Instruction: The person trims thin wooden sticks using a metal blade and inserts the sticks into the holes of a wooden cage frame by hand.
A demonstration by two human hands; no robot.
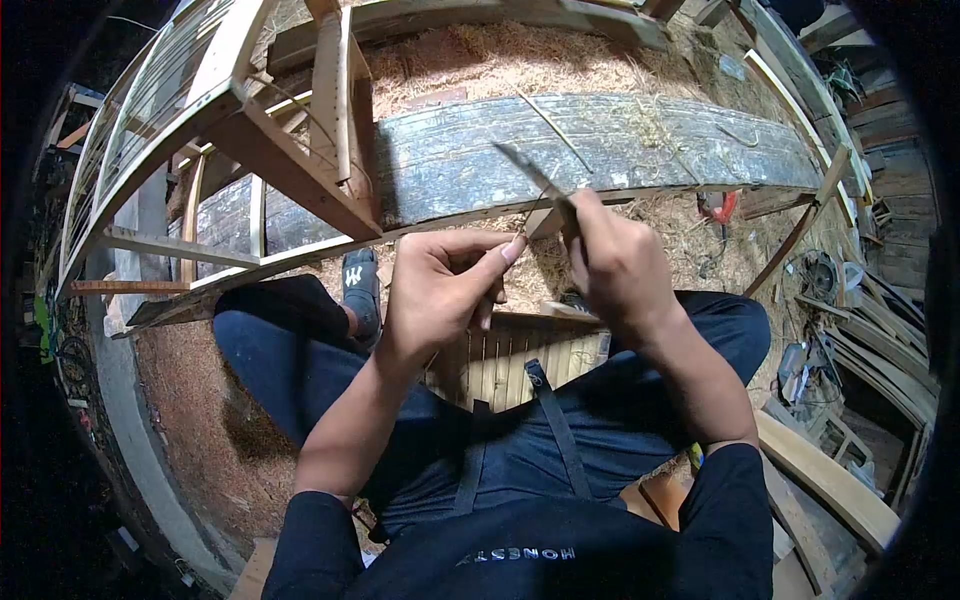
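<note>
My right hand (618, 258) is closed around a knife, whose blade (528, 170) points up and to the left over the weathered plank. My left hand (448, 285) pinches one end of a thin dark strip (533, 208) between thumb and finger. That strip runs up towards the blade near my right fist; whether the two touch, I cannot tell. The knife's handle is mostly hidden inside my fingers. Both hands are above my lap, just in front of the plank (440, 165).
On the left stands a wooden frame with thin slats (280, 160). A thin stick (555, 130) lies across the plank. Shavings (450, 60) cover the ground. Below my hands is a slatted bamboo seat (490, 365). A red-handled tool (718, 207) and stacked boards (835, 480) are at right.
</note>
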